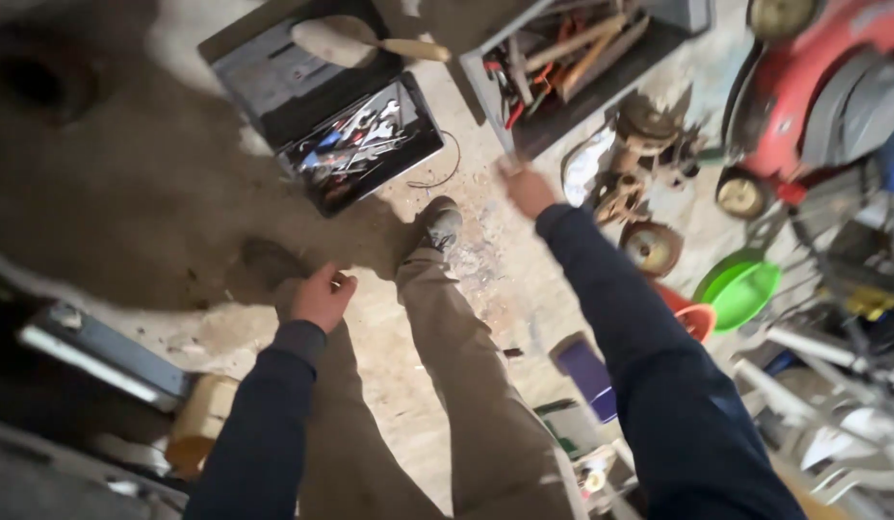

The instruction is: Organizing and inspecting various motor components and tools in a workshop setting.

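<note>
1. The right hand (527, 190) is reaching out toward the grey tool tray (572, 58) on the floor (485, 279); blur is hiding whether its fingers are closed.
2. The left hand (322, 297) is hanging curled near the knee, gripping nothing visible.
3. An open black toolbox (355, 144) is lying left of the tray, beyond a boot (437, 226).

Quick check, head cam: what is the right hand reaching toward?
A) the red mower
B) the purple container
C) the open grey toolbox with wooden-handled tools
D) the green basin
C: the right hand is stretched out at the near edge of the grey toolbox, well away from the green basin, the red mower and the purple container.
</note>
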